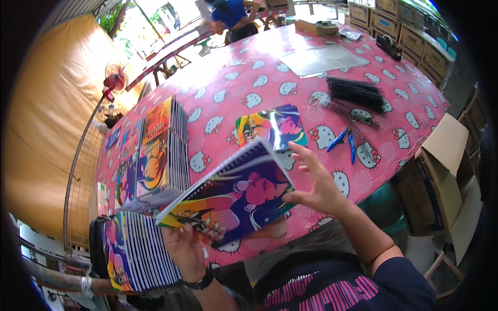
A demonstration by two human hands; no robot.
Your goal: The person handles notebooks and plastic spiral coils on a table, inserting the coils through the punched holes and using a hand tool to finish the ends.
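Observation:
My left hand (185,250) is closed on the lower left corner of a spiral-bound notebook (238,194) with a colourful illustrated cover. The notebook is held tilted above the table, its coil binding along the upper left edge. At its right edge, my right hand (321,184) is open, fingers spread, the thumb at or very near the cover; contact is hard to tell. Just beyond lies another illustrated notebook (259,127) on the table. To the right of that are blue-handled pliers (346,143) and a pile of black binding coils (355,94).
Stacks of notebooks (179,145) stand on the pink patterned table (212,147) at the left, with another row (148,254) nearer me. Clear plastic sheets (321,59) lie farther back. An opened cardboard box (430,186) stands at the right. A person (231,18) is beyond the table.

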